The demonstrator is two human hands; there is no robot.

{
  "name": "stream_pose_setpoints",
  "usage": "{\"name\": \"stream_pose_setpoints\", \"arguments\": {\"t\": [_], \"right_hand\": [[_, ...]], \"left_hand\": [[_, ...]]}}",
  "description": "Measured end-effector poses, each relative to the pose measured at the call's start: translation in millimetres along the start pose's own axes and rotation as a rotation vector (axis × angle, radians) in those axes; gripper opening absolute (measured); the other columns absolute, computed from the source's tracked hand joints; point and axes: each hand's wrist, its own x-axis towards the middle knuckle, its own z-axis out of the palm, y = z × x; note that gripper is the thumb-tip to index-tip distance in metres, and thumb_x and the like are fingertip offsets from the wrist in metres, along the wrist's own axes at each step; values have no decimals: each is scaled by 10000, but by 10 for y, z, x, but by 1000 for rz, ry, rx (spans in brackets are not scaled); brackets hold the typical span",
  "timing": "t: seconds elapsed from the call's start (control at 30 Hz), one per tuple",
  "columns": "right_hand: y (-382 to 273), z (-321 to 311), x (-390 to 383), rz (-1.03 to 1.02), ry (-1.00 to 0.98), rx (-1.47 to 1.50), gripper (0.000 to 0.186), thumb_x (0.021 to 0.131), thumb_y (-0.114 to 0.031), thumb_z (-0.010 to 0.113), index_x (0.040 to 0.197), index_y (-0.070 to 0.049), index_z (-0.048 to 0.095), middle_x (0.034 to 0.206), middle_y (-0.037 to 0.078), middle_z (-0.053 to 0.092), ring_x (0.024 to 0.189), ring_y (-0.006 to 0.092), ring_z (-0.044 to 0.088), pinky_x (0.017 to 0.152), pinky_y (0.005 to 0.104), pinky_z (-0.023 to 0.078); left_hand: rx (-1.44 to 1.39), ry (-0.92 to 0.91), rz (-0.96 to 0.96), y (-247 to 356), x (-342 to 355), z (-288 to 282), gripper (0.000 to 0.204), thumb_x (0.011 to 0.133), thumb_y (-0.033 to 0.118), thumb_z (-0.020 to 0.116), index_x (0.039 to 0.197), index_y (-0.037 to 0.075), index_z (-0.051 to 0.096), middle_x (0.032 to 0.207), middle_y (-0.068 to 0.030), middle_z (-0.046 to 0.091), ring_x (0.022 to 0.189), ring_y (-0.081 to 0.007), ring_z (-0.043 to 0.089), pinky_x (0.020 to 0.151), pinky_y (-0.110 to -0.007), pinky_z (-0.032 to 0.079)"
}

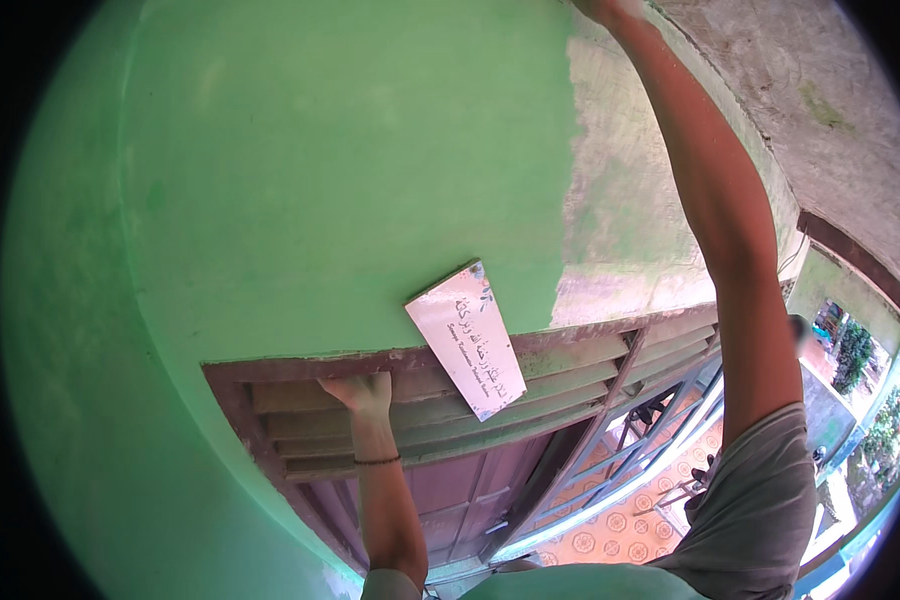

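Observation:
My left hand (363, 392) is raised to the brown wooden frame (300, 366) above a slatted vent. It grips the frame's lower edge, with the fingertips partly hidden. Just right of it, a white rectangular sign (467, 340) with dark lettering and floral corners hangs tilted across the frame. My right arm stretches far up along the wall; only the base of my right hand (610, 8) shows at the upper edge. Its fingers, and anything in them, are out of the picture. Bright green paint covers the wall (350, 180), ending at a pale, patchy strip (620, 220) near the right arm.
Below the frame run vent slats (560, 385), over a brown panelled door (450, 510) and a window with bars. A rough grey ceiling (820, 90) meets the wall at upper right. Patterned orange floor tiles (610, 530) lie far below, with plants (855, 355) outside at right.

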Motion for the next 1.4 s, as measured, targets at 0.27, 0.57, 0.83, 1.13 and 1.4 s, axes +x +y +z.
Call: {"name": "stream_pose_setpoints", "arguments": {"t": [0.27, 0.57, 0.83, 1.13, 1.4], "right_hand": [[-89, 118, 43, -175, -26, -77, 168, 908, -207, 666, 898, -49, 722, 867, 146, 709, 801, 281, 667, 721, 425, 496], [-98, 76, -33, -193, 21, -121, 180, 882, -80, 600, 983, -70, 749, 998, 193, 727, 920, 381, 696, 775, 456, 530], [175, 179, 10, -353, 67, -260, 211, 884, -111, 598, 1015, -75, 760, 1020, 191, 732, 942, 370, 700, 795, 456, 544], [-165, 116, -18, -117, -74, -156, 147, 897, -80, 595, 961, -46, 723, 1092, 181, 729, 1027, 370, 679, 855, 439, 533], [66, 282, -81, -234, 113, 7, 189, 946, -134, 590, 996, -38, 745, 1123, 211, 715, 1013, 343, 692, 868, 427, 517]], "left_hand": [[-27, -51, 36, 68, -1, -76, 671, 1003, 639, 441, 1452, 147, 515, 1453, -16, 529, 1367, -240, 480, 1148, -454, 381], [-32, -56, 29, 25, 16, -22, 669, 1011, 634, 428, 1460, 145, 504, 1466, -20, 517, 1371, -246, 477, 1151, -460, 379], [4, -23, 16, -31, -2, 53, 670, 1007, 636, 438, 1463, 148, 499, 1466, -23, 514, 1373, -246, 475, 1154, -459, 380], [-3, -5, 44, 53, -37, 78, 671, 1010, 633, 445, 1463, 141, 501, 1458, -21, 520, 1356, -243, 492, 1144, -453, 397], [-58, -40, 24, 26, -44, 156, 670, 1005, 629, 446, 1453, 135, 509, 1453, -24, 525, 1347, -246, 499, 1136, -454, 402]]}}
